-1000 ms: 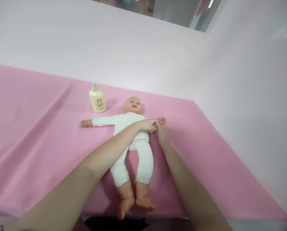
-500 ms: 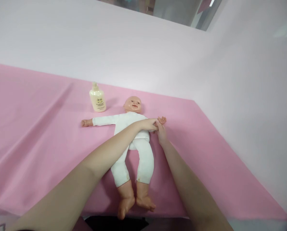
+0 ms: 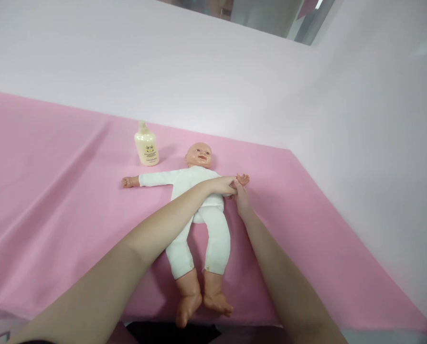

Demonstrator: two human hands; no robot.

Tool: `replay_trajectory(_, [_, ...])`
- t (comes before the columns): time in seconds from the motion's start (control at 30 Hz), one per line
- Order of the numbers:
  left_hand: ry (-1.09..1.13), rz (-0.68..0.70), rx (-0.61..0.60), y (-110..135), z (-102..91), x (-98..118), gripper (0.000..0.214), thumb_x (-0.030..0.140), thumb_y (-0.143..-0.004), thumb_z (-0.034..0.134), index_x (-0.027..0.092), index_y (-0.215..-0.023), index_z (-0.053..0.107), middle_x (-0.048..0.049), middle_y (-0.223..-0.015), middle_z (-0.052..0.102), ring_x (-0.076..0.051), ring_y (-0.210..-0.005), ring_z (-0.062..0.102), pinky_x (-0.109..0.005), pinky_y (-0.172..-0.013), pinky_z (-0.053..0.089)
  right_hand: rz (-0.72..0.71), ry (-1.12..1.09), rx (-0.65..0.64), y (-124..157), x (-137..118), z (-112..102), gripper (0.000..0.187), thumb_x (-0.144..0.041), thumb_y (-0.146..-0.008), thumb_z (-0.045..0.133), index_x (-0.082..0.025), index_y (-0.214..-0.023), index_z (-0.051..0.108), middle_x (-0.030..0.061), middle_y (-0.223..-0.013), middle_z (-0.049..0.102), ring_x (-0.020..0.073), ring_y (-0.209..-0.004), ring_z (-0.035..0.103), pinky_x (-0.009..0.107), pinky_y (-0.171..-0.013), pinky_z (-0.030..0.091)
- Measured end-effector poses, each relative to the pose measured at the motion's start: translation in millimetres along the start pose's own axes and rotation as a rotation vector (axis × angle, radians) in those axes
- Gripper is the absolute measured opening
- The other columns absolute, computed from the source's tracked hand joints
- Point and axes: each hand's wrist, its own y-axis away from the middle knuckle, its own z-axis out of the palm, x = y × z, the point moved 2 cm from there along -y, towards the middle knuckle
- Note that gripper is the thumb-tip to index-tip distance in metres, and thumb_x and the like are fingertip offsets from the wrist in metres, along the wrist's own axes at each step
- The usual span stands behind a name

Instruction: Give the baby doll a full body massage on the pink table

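A baby doll (image 3: 215,239) in a white cloth suit lies on its back, head away from me and feet toward the near edge. My left hand (image 3: 222,185) reaches across its belly and is closed around the doll's forearm on the right side. Right beside it, my right hand (image 3: 242,198) grips the same arm near the wrist, the two hands touching. The doll's small hand (image 3: 242,179) sticks out past my fingers. Its other arm (image 3: 156,178) is stretched out to the left, untouched. My fingertips are partly hidden.
A pale yellow pump bottle (image 3: 147,147) stands upright left of the doll's head. Pink cloth (image 3: 56,191), creased at the left, covers the table. White walls (image 3: 127,62) rise behind and at the right, with a window (image 3: 256,19) at the top.
The view has shifted very slightly. Both hands stay on the doll's arm, and the doll and bottle have not visibly moved.
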Motion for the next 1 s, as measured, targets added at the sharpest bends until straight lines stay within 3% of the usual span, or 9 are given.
replay_trajectory(0.13, [-0.031,0.01,0.001,2.0,0.9,4.0,0.021,0.006,-0.075,0.063,0.017,-0.093,0.063,0.0039,-0.071,0.066,-0.014,-0.064,0.063,-0.023,-0.059,0.05,0.028,0.005,0.004,-1.5,0.8,0.3,0.091,-0.067,-0.091,0.07,-0.02,-0.168,0.053,0.0088,-0.112,0.078,0.0202,-0.073,0.066,0.034,-0.063,0.056])
replay_trajectory(0.4, [-0.032,0.004,-0.002,2.4,1.4,3.7,0.025,0.004,-0.074,0.061,0.017,-0.095,0.064,0.0046,-0.068,0.063,-0.015,-0.062,0.062,-0.024,-0.059,0.05,0.021,-0.024,0.009,-1.5,1.9,0.8,0.097,-0.07,-0.085,0.075,-0.021,-0.167,0.055,0.0124,-0.122,0.08,0.0277,-0.088,0.076,0.037,-0.063,0.06])
replay_trajectory(0.6, [-0.046,0.014,-0.026,1.3,0.6,3.3,0.027,0.002,-0.071,0.06,0.018,-0.093,0.061,0.0054,-0.069,0.062,-0.013,-0.063,0.063,-0.022,-0.059,0.051,0.016,-0.028,0.013,-1.1,0.4,1.1,0.1,-0.074,-0.081,0.079,-0.02,-0.163,0.06,0.0124,-0.116,0.081,0.0256,-0.083,0.073,0.035,-0.06,0.057])
replay_trajectory(0.9, [-0.047,-0.007,0.003,4.5,0.9,5.5,0.03,0.006,-0.071,0.061,0.018,-0.098,0.061,0.0066,-0.071,0.063,-0.014,-0.064,0.064,-0.023,-0.061,0.051,0.013,-0.03,0.036,2.7,-3.0,5.1,0.102,-0.075,-0.08,0.078,-0.022,-0.165,0.059,0.0132,-0.139,0.076,0.0267,-0.091,0.075,0.036,-0.062,0.058])
replay_trajectory(1.0, [-0.025,0.0,0.006,4.5,1.9,5.8,0.027,0.007,-0.073,0.062,0.018,-0.097,0.061,0.007,-0.07,0.062,-0.013,-0.063,0.064,-0.022,-0.06,0.051,0.016,-0.013,0.046,4.9,-6.6,6.1,0.1,-0.074,-0.08,0.078,-0.021,-0.163,0.06,0.0133,-0.131,0.078,0.0284,-0.091,0.075,0.037,-0.062,0.058])
